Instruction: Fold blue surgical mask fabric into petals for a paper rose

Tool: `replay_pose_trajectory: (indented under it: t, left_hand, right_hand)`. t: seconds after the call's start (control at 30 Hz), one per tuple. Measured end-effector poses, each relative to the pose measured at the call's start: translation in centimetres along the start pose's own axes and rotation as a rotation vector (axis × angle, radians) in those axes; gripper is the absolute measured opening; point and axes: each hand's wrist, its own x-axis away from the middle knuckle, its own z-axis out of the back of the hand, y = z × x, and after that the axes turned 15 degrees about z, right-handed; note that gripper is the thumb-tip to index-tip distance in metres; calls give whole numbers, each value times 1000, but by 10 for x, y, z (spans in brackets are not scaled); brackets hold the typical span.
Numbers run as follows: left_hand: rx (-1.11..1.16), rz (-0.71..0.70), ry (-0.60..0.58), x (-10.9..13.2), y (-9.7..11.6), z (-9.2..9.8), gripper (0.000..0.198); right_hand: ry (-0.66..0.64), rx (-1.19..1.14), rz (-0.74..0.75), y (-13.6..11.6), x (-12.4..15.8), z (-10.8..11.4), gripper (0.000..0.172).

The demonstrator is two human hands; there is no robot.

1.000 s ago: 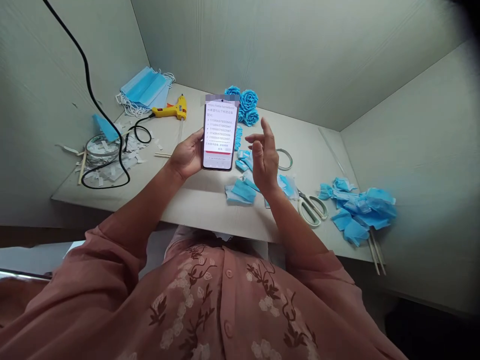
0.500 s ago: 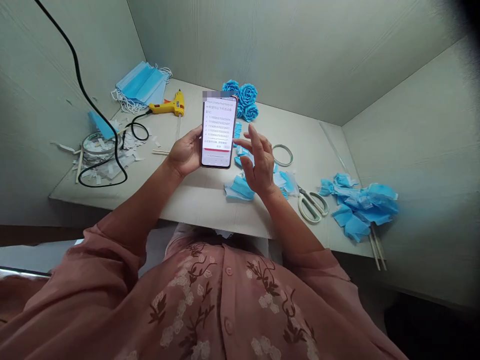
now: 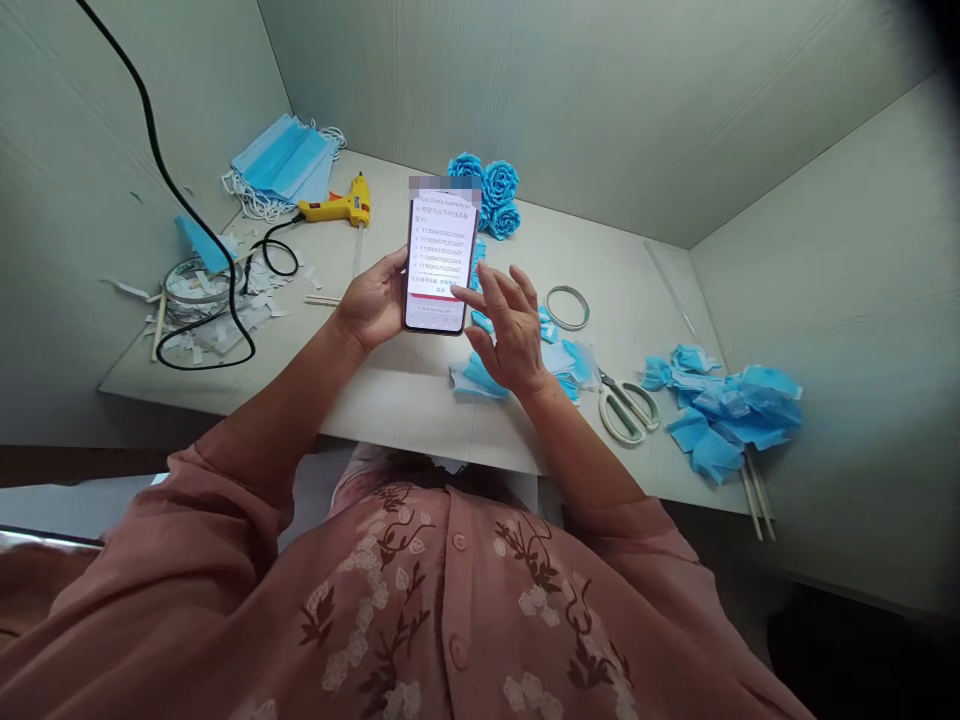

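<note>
My left hand (image 3: 375, 302) is closed around the left side of a smartphone (image 3: 439, 255), which stands upright above the table with its lit screen towards me. The screen shows a list of long numbers. My right hand (image 3: 508, 325) is open, fingers apart, with one fingertip at the lower right of the screen; whether it touches the glass I cannot tell. Under and beside that hand lie pieces of blue mask fabric (image 3: 480, 378), partly hidden by it. Several blue rosette flowers (image 3: 500, 184) stand behind the phone, which covers part of them.
Scissors (image 3: 628, 408) and a roll of tape (image 3: 568, 308) lie right of my hands. Cut blue fabric with sticks (image 3: 731, 405) overhangs the right edge. On the left are a yellow glue gun (image 3: 341, 205), stacked masks (image 3: 283, 160), paper scraps (image 3: 217, 320) and a hanging black cable (image 3: 152, 130).
My right hand has moved left, bringing a fingertip over the lower right of the phone's screen. My left hand keeps hold of the phone.
</note>
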Motion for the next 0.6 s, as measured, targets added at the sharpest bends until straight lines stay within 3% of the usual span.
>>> replay_pose_trajectory:
  t: [0.2, 0.4, 0.6]
  left_hand:
    - [-13, -6, 28, 0, -1, -1, 58]
    - [21, 8, -39, -3, 0, 4, 57]
    - [47, 15, -69, -3, 0, 5, 57]
  right_hand:
    - [-91, -24, -67, 1, -3, -2, 74]
    - [88, 90, -8, 6, 4, 0, 66]
    - [146, 132, 48, 7, 7, -2, 65]
